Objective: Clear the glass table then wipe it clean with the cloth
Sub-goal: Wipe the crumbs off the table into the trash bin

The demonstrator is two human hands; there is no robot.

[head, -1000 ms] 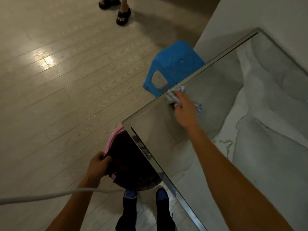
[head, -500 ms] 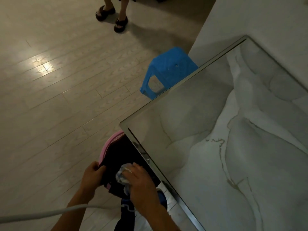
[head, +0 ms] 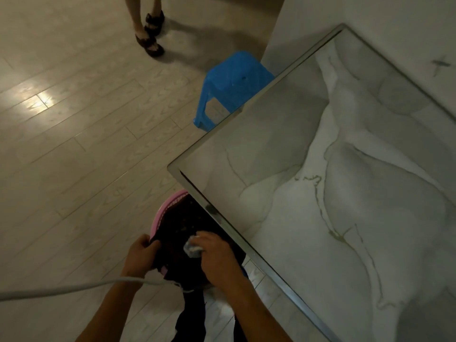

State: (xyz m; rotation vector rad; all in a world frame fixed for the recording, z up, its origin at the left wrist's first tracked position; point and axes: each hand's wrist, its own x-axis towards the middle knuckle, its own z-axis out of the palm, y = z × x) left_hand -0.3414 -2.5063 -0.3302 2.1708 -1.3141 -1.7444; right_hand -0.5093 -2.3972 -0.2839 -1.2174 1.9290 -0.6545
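The cloth (head: 193,248), wiped along the glass table (head: 345,193) a second ago, is now held bunched in the right hand (head: 217,255) over the pink bin (head: 170,206); its dark liner is gripped by the left hand (head: 140,253); debris is probably being shaken off.

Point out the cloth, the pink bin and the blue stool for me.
cloth (head: 193,248), head view, on the pale wad showing beside the right hand's fingers
pink bin (head: 172,199), head view, on its far rim
blue stool (head: 237,72), head view, on the seat top
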